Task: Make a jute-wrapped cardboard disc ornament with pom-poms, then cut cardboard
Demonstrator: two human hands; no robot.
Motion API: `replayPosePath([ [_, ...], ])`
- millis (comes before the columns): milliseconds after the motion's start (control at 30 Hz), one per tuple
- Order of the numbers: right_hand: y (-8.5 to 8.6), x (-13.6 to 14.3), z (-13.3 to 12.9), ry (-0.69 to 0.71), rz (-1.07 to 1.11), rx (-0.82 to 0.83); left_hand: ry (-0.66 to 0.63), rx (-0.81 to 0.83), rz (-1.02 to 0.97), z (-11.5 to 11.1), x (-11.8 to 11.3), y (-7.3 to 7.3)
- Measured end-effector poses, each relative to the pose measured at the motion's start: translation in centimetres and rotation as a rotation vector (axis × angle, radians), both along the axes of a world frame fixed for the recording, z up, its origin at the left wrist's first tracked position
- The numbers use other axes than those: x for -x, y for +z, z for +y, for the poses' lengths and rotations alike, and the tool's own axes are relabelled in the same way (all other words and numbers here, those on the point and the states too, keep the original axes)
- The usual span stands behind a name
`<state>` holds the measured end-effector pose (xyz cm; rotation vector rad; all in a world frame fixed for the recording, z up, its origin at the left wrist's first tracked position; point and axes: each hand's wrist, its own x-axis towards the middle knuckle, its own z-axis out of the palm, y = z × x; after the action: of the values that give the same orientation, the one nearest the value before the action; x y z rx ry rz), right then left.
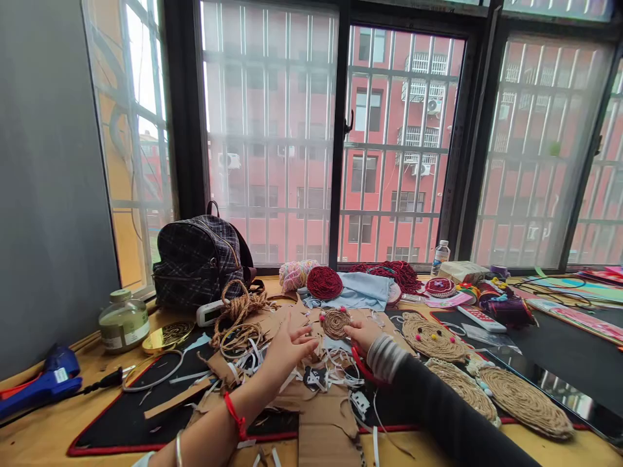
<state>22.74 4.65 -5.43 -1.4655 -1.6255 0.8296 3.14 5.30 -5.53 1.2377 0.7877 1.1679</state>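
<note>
Right hand: my right hand pinches the near right edge of a small twine coil between thumb and fingers.
Small coil: it sits in front of me, above the scraps in the middle of the table, with red and pink beads on its upper edge.
Left hand: my left hand is just left of the coil, apart from it, fingers loosely spread.
Wrist: a red cord circles my left one.
Below my hands: torn cardboard and tangled white strips, over a black mat edged in red.
Left side: brown rope, a jar and a blue glue gun.
Right side: a beaded twine piece, near a large twine oval.
Behind: a plaid backpack and dark red yarn, by the window.
</note>
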Motion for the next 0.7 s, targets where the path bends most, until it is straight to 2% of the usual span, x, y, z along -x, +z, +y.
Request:
replayPosePath([
  [167, 1.2, -1.5, -0.8, -0.056, -0.439, 0.129, 0.006, -0.066, 0.074, 0.7, 1.2, 0.7],
  [300, 2.2, -1.7, -1.4, -0.075, -0.707, 0.135, 0.053, -0.181, 0.128, 1.5, 1.7, 0.5],
  [433, 3.2, -2.1, -2.1, -0.093, -0.888, 0.068, 0.106, -0.270, 0.176, 2.3, 2.1, 0.3],
  [567, 3.4, -1.7, -2.9, -0.076, -0.951, -0.031, 0.143, -0.359, 0.243, 2.6, 2.2, 0.1],
  [700, 2.7, -0.2, -2.5, 0.090, -1.052, -0.167, 0.172, -0.427, 0.313, 2.5, 2.4, 0.1],
])
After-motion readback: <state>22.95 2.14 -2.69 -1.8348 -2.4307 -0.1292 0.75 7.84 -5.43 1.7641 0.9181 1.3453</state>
